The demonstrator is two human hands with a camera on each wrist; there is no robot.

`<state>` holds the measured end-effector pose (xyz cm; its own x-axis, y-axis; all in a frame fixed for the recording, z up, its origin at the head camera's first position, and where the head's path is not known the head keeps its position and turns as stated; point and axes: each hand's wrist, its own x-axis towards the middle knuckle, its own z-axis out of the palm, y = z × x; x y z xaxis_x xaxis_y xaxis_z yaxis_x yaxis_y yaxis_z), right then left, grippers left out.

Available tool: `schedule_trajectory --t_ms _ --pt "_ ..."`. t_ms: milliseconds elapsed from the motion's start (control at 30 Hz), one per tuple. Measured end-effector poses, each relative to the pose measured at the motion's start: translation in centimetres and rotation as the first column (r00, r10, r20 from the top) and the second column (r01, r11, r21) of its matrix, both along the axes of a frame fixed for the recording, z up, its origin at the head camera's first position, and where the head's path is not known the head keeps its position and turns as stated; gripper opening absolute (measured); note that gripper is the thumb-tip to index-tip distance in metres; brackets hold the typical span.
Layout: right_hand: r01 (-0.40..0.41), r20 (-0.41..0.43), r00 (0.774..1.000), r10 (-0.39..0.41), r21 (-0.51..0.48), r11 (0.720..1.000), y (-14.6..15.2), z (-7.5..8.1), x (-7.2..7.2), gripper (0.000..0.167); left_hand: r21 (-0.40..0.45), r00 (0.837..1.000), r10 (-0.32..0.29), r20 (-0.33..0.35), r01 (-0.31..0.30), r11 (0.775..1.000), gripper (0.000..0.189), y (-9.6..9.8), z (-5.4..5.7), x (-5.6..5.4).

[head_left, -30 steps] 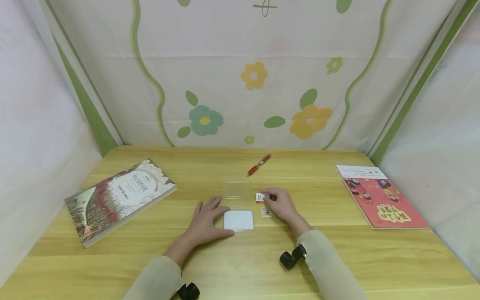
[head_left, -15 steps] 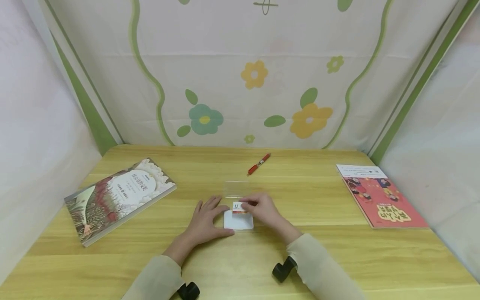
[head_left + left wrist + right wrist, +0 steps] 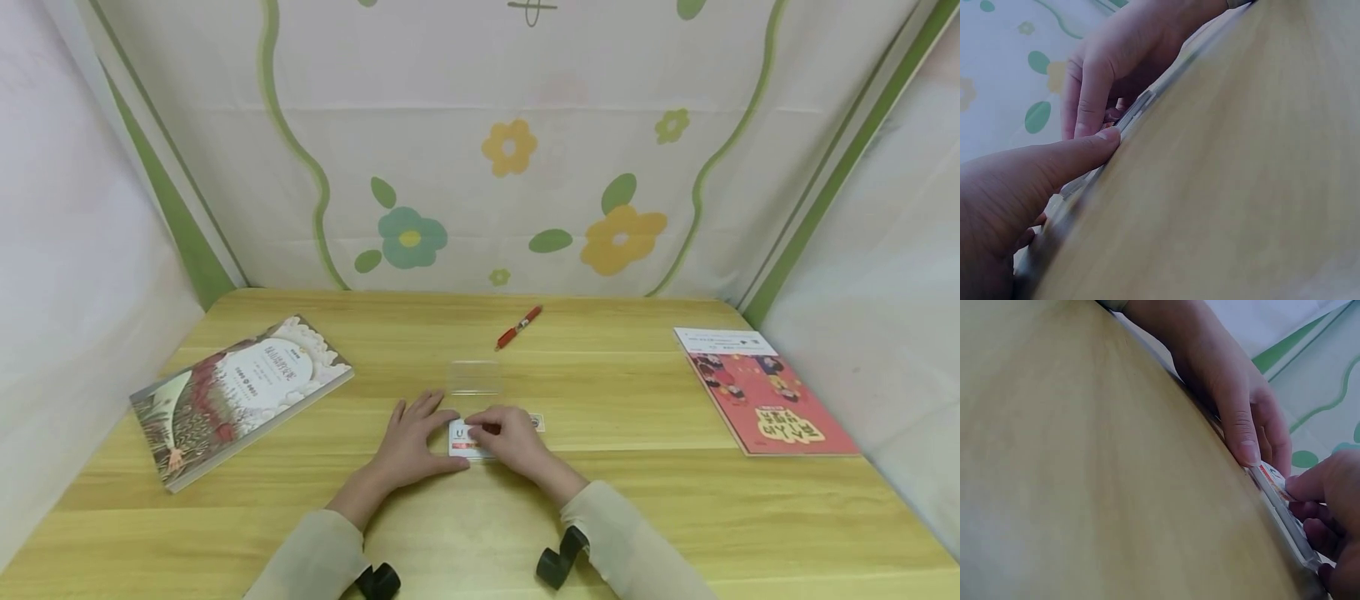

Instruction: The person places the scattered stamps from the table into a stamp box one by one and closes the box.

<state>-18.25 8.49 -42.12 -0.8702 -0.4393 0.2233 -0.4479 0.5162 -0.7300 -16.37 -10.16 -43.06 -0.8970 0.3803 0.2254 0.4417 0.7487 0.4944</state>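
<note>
A shallow clear plastic case (image 3: pixel 480 459) with a white pad inside lies on the table, partly hidden by the hands. My left hand (image 3: pixel 408 442) holds it by its left end, thumb along the near edge and index finger at the far corner. Between thumb and fingers my right hand (image 3: pixel 513 442) pinches a small white card (image 3: pixel 460 435) with a "U" mark and a red-orange stripe. That card lies over the left part of the white pad. In the right wrist view the striped card (image 3: pixel 1270 481) sits low against the case (image 3: pixel 1291 528).
Behind the case lies a clear plastic lid (image 3: pixel 474 377). A small stamp-like paper (image 3: pixel 537 422) peeks out past the right hand. Farther back is a red pen (image 3: pixel 518 327). One book (image 3: pixel 242 400) lies at the left, a pink book (image 3: pixel 768 400) at the right.
My right hand has carried the small card left from beside the case, then lowered it onto the white pad. The left hand has stayed in place.
</note>
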Motion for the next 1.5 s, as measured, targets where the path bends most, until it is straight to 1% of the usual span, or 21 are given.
schedule_trajectory --t_ms 167,400,567,667,733,833,933,1033,1200,1300,1367,1500 --pt "0.013 -0.047 0.999 -0.011 0.047 0.999 -0.1 0.0 0.0 0.014 0.008 1.000 -0.002 0.000 0.002 1.000 0.068 0.0 0.0 -0.1" --pt "0.028 -0.071 0.997 -0.025 0.044 0.999 -0.2 0.1 0.1 0.012 0.004 1.000 -0.001 0.004 0.001 1.000 0.068 0.0 0.0 -0.1" --pt "0.012 -0.041 0.999 -0.013 -0.009 1.000 0.1 0.3 -0.1 0.016 0.010 1.000 0.000 0.005 0.000 1.000 0.068 0.0 0.0 0.0" --pt "0.003 -0.002 1.000 -0.003 -0.058 0.998 0.8 0.9 -0.7 0.019 0.006 1.000 0.005 0.006 -0.005 1.000 0.068 0.0 0.0 0.0" --pt "0.007 0.025 1.000 -0.005 -0.075 0.997 1.5 1.6 -1.0 0.021 0.001 1.000 0.007 0.005 -0.007 1.000 0.069 0.0 0.0 0.0" --pt "0.030 0.057 0.998 -0.026 -0.077 0.997 2.9 2.7 -1.4 0.023 0.001 1.000 0.005 0.006 -0.005 1.000 0.070 0.0 0.0 0.0" --pt "0.060 0.071 0.996 -0.056 -0.060 0.996 4.6 3.3 -1.5 0.024 0.004 1.000 0.002 0.007 -0.002 1.000 0.070 0.0 0.0 0.0" --pt "0.090 0.085 0.993 -0.085 -0.050 0.995 6.1 3.0 -1.7 0.024 0.008 1.000 0.001 0.012 -0.001 1.000 0.070 0.0 0.0 0.0" --pt "0.134 0.117 0.985 -0.129 -0.043 0.990 7.8 1.5 -1.8 0.024 0.007 1.000 0.004 0.014 -0.004 1.000 0.069 0.0 0.0 0.1" --pt "0.136 0.125 0.984 -0.130 -0.044 0.990 8.4 0.7 -1.7 0.025 0.005 1.000 0.008 0.009 -0.008 1.000 0.069 0.0 -0.1 0.1" --pt "0.127 0.108 0.986 -0.124 -0.025 0.992 8.6 0.3 -1.6 0.026 0.008 1.000 0.006 0.009 -0.007 1.000 0.069 0.1 -0.1 0.1" --pt "0.095 0.030 0.995 -0.096 0.045 0.994 8.6 0.0 -1.6 0.027 0.004 1.000 0.005 0.013 -0.005 1.000 0.070 -0.1 -0.1 0.0"
